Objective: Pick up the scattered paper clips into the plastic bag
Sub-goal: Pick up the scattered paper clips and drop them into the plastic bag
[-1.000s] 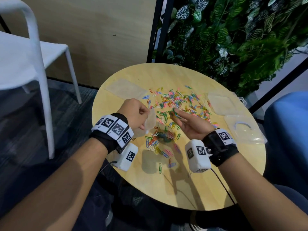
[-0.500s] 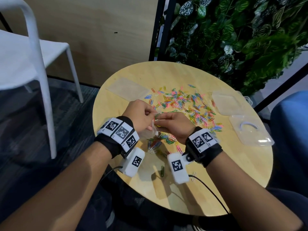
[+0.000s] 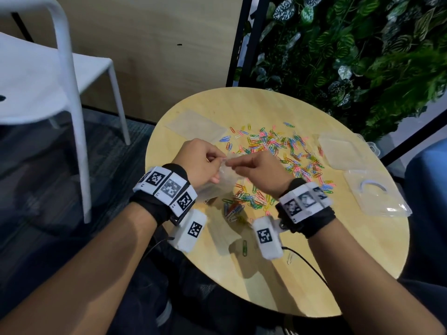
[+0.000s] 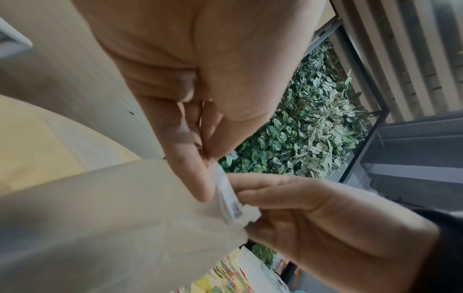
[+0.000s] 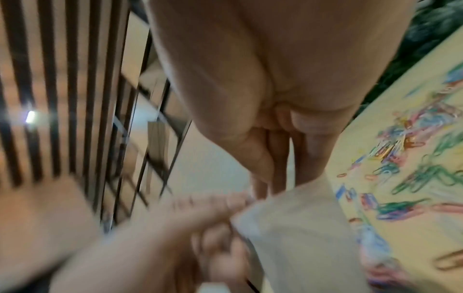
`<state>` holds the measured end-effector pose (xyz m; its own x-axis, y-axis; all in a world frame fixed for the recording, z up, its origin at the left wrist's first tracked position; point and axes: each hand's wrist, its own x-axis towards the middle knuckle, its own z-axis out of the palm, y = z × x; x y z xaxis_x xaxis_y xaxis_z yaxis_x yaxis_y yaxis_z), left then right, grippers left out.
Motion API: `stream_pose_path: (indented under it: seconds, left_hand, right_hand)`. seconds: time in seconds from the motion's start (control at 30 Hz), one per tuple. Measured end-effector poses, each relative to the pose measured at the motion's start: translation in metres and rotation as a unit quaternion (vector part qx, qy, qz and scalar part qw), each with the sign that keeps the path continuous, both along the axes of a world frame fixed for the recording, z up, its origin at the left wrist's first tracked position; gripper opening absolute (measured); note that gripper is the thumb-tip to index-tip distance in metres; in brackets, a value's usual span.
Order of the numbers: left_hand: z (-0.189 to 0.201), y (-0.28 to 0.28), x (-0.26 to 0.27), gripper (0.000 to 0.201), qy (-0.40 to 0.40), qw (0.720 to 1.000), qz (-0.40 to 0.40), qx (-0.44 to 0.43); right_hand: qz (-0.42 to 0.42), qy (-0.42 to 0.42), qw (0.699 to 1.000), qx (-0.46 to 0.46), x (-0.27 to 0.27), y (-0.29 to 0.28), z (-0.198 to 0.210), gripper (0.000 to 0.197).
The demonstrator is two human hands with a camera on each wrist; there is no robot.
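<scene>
Many coloured paper clips (image 3: 278, 146) lie scattered over the round wooden table (image 3: 350, 243), with a second heap (image 3: 246, 199) under my hands. I hold a small clear plastic bag (image 3: 225, 175) above the table. My left hand (image 3: 200, 160) pinches the bag's top edge (image 4: 225, 190) between thumb and fingers. My right hand (image 3: 256, 168) pinches the same edge from the other side, fingers curled. In the right wrist view the bag (image 5: 295, 228) hangs blurred below my fingers, clips (image 5: 411, 178) beyond it. What the bag holds is not visible.
A flat clear bag (image 3: 196, 126) lies at the table's far left. Two clear plastic box halves (image 3: 338, 151) (image 3: 375, 194) sit at the right. One green clip (image 3: 244, 247) lies alone near the front. A white chair (image 3: 60, 93) stands left; plants (image 3: 362, 56) behind.
My right hand left the clip pile, turned palm down and came to the bag's mouth. Both hands now pinch the bag's top edge and have lifted it slightly.
</scene>
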<state>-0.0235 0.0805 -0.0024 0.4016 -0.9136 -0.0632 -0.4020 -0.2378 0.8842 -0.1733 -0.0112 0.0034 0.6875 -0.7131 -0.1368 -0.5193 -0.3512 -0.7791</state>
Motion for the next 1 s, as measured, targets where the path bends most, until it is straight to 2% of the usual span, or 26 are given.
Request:
stream_pose_path:
  seconds: [0.03, 0.1, 0.13, 0.17, 0.2, 0.27, 0.3, 0.33, 0.4, 0.47, 0.53, 0.57, 0.7, 0.8, 0.87, 1.0]
  left_hand:
    - [0.0, 0.002, 0.005, 0.015, -0.005, 1.0, 0.007, -0.001]
    - [0.0, 0.006, 0.017, 0.013, -0.011, 1.0, 0.028, -0.007]
    - [0.001, 0.008, 0.023, 0.012, -0.009, 0.999, 0.041, -0.013]
    - [0.002, 0.009, 0.028, 0.011, -0.005, 0.998, 0.055, -0.019]
    - [0.003, 0.011, 0.034, 0.01, 0.0, 0.998, 0.066, -0.024]
    - [0.008, 0.014, 0.044, 0.011, 0.006, 0.996, 0.083, -0.03]
    - [0.01, 0.017, 0.048, 0.011, 0.005, 0.995, 0.091, -0.034]
    - [0.012, 0.018, 0.052, 0.012, 0.002, 0.994, 0.099, -0.041]
    - [0.013, 0.021, 0.058, 0.012, -0.006, 0.992, 0.114, -0.054]
    - [0.013, 0.022, 0.058, 0.011, -0.015, 0.991, 0.12, -0.06]
    - [0.014, 0.022, 0.056, 0.011, -0.024, 0.992, 0.113, -0.058]
    - [0.015, 0.021, 0.054, 0.011, -0.028, 0.992, 0.109, -0.057]
    - [0.018, 0.018, 0.048, 0.012, -0.044, 0.993, 0.091, -0.054]
    - [0.016, 0.017, 0.042, 0.013, -0.046, 0.995, 0.071, -0.043]
    - [0.014, 0.016, 0.036, 0.012, -0.042, 0.997, 0.053, -0.032]
    - [0.011, 0.017, 0.02, 0.013, -0.038, 0.999, 0.006, -0.01]
  right_hand:
    - [-0.007, -0.056, 0.997, 0.053, -0.003, -0.002, 0.005, 0.028]
    - [-0.043, -0.193, 0.962, 0.187, -0.01, -0.004, 0.013, 0.029]
    - [-0.063, -0.232, 0.946, 0.218, -0.011, -0.006, 0.013, 0.029]
    - [-0.082, -0.237, 0.943, 0.217, -0.011, -0.008, 0.008, 0.03]
    - [-0.092, -0.212, 0.954, 0.191, -0.01, -0.008, 0.002, 0.031]
    - [-0.058, -0.068, 0.994, 0.059, -0.002, -0.007, -0.016, 0.034]
    - [-0.01, 0.014, 1.0, -0.018, 0.005, -0.002, -0.025, 0.033]
    - [0.049, 0.081, 0.992, -0.082, 0.012, 0.006, -0.033, 0.031]
    - [0.174, 0.161, 0.952, -0.195, 0.027, 0.026, -0.049, 0.038]
    - [0.263, 0.24, 0.89, -0.284, 0.036, 0.043, -0.063, 0.046]
    - [0.284, 0.333, 0.839, -0.323, 0.032, 0.051, -0.075, 0.058]
    - [0.283, 0.359, 0.828, -0.325, 0.025, 0.054, -0.077, 0.062]
    - [0.282, 0.371, 0.817, -0.339, -0.015, 0.055, -0.078, 0.063]
    - [0.279, 0.312, 0.846, -0.331, -0.04, 0.045, -0.079, 0.058]
    - [0.272, 0.303, 0.851, -0.331, -0.046, 0.036, -0.079, 0.054]
    - [0.193, 0.319, 0.872, -0.318, -0.048, 0.023, -0.064, 0.024]
